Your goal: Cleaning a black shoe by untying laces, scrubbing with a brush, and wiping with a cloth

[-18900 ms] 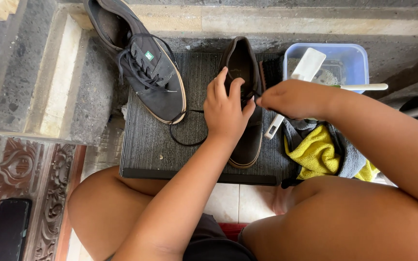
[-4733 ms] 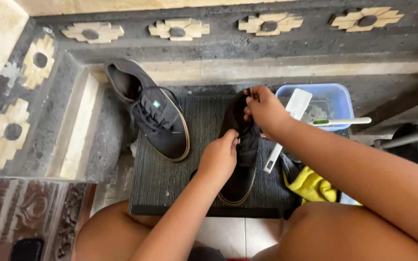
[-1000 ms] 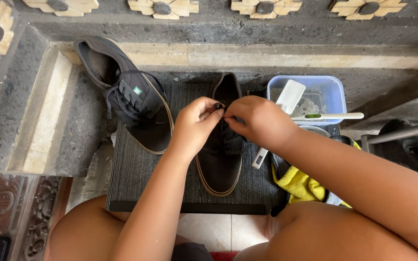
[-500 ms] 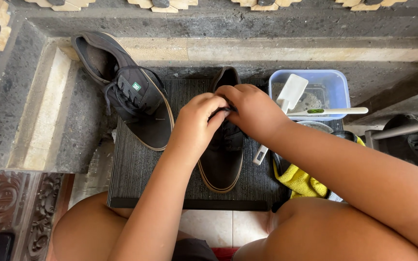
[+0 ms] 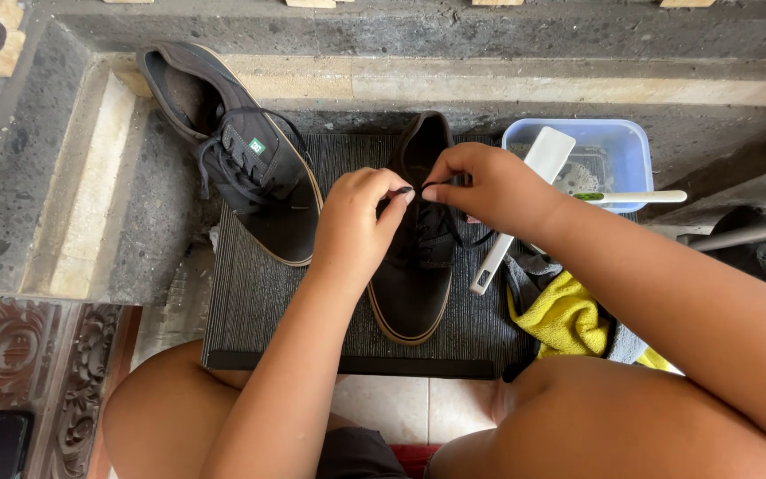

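Stone steps back a dark ribbed mat. On it, the left hand and right hand each pinch a black lace end between their fingers, over a dark shoe. Beside the right fingers lies a white brush.

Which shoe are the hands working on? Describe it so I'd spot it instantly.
On the dark ribbed mat lie two black sneakers. It is the middle sneaker, toe toward the person, with both hands pinching its lace; the other sneaker lies tilted, untouched, with a green tag.
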